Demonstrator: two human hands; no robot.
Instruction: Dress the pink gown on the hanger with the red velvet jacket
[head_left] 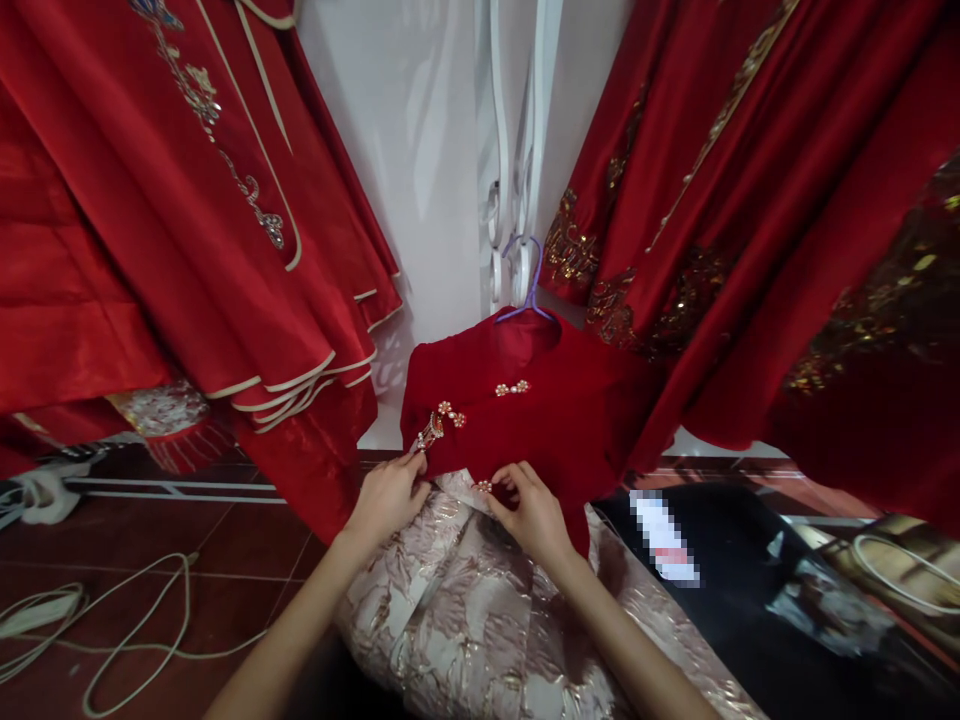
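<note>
Red gowns [187, 250] hang on both sides. Left hand [386, 498] pinches edge of red top [555, 410]; right hand [532, 512] pinched on pearl button [484, 486], above brocade skirt [465, 610].

Soft even indoor light; sheen on red satin robes [187, 250]; wide-angle bending at edges; corners slightly soft.

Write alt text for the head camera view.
The left hand and right hand pinch the lower edge of a red top with pearl clasps, hung on a purple hanger over a pale brocade skirt. Red embroidered robes hang on both sides.
</note>
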